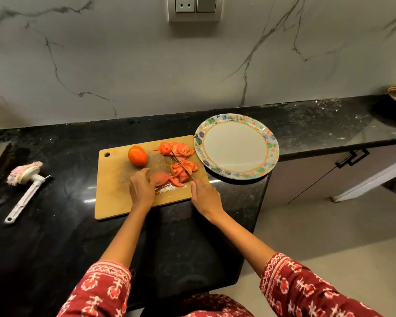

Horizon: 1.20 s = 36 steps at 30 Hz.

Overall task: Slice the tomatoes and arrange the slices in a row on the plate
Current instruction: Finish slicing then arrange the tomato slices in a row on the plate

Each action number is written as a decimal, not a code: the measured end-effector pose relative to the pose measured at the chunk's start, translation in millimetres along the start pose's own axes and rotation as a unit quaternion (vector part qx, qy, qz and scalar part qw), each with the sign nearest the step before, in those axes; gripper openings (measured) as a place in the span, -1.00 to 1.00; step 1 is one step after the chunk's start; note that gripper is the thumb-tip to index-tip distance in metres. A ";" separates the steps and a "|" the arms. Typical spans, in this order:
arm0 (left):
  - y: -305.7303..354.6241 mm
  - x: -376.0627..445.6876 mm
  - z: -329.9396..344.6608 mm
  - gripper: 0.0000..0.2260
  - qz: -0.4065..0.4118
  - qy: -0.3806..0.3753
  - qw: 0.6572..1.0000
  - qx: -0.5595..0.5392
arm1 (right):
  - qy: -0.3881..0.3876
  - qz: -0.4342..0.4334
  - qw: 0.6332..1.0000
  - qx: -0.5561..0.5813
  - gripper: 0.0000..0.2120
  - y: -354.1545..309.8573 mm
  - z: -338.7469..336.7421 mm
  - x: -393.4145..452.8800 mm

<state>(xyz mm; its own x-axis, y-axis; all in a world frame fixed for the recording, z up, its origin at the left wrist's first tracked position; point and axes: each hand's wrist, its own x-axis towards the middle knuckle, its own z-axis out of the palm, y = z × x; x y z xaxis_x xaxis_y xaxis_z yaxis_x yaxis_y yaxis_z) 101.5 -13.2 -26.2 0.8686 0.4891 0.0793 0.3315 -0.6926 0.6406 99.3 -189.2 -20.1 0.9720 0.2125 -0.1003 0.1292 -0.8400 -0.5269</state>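
**Tomato half under the knife, plate bare**

Nearest: two arms in red patterned sleeves [306,291] reach fwd over the black counter [55,236].

L hand [141,187] lies on the wooden cutting board [114,191], fingers curled round a tomato piece [159,178], holding it down on the board's near-right part. Wet juice patch just in front of that piece.

R hand [205,197] sits at the board's right edge, wrapped round the knife handle; handle itself mostly hidden by the hand. Knife [182,167] blade runs up-left from the hand, across the cut slices, tip pointing toward the far pile.

Slices: one pile [183,170] just right of the held piece, under/beside the blade; second pile [177,149] at the board's far right corner. Whole tomato [137,155] stands further left on the board, apart from both piles.

Left of the board, well apart: a white-handled scrub brush [24,191] w/ pink bristles lying on the counter.

Right of the board, just beside its far corner: round plate [270,136] w/ coloured rim, no slices on it.

Behind: marble wall w/ socket panel [194,6].
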 end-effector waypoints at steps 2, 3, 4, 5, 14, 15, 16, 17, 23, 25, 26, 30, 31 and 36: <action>2.9 -1.0 1.6 -0.64 0.029 0.006 1.000 -0.004 | 0.013 0.001 1.000 0.009 -0.67 4.3 -6.4 5.4; 6.8 -0.6 2.8 -0.65 0.044 0.008 0.999 -0.013 | 0.018 0.000 1.000 0.008 -0.66 7.1 -11.5 10.4; 12.1 -0.1 2.8 -0.67 0.054 0.005 0.998 -0.025 | 0.028 -0.002 1.000 0.008 -0.65 9.7 -15.1 15.2; 17.4 1.3 3.4 -0.67 0.061 -0.001 0.998 -0.035 | 0.040 0.001 0.999 0.010 -0.65 12.3 -18.1 19.7; 86.5 21.7 45.5 -0.80 0.082 -0.132 0.980 -0.125 | 0.057 0.084 0.995 0.005 -0.66 56.2 -46.9 38.3; 96.1 21.4 49.8 -0.86 0.091 -0.146 0.976 -0.137 | 0.055 0.091 0.994 0.000 -0.64 63.7 -49.2 38.8; 105.9 21.7 54.6 -0.90 0.099 -0.153 0.972 -0.149 | 0.056 0.102 0.993 0.004 -0.62 71.2 -52.3 39.9; 113.6 22.3 59.5 -0.90 0.103 -0.153 0.970 -0.160 | 0.057 0.112 0.992 0.011 -0.60 76.6 -54.5 41.0; 131.8 24.0 100.2 -0.79 0.083 -0.173 0.966 -0.172 | 0.094 0.097 0.991 -0.015 -0.64 101.4 -56.0 48.7; 136.6 24.7 115.0 -0.74 0.057 -0.175 0.970 -0.156 | 0.102 0.090 0.991 -0.021 -0.63 114.0 -61.5 53.7; 142.0 24.6 122.1 -0.71 0.049 -0.179 0.971 -0.150 | 0.102 0.087 0.991 -0.022 -0.63 121.7 -66.3 56.9; 167.3 23.5 140.9 -0.67 0.055 -0.174 0.969 -0.163 | 0.100 0.087 0.990 -0.043 -0.63 152.7 -87.3 69.8; 173.5 24.3 148.2 -0.71 0.056 -0.177 0.969 -0.163 | 0.101 0.088 0.990 -0.046 -0.63 160.5 -93.6 72.9; 202.2 27.9 177.3 -0.78 0.046 -0.235 0.956 -0.172 | 0.103 0.092 0.989 -0.045 -0.64 190.6 -116.9 86.9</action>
<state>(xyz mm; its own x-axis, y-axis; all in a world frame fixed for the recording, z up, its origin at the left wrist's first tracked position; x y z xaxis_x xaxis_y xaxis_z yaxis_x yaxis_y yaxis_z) 258.1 -233.6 -29.9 0.9845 0.0871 -0.1520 0.1751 -0.4672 0.8666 231.3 -389.2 -30.6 0.9989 -0.0459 -0.0082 -0.0448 -0.8980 -0.4377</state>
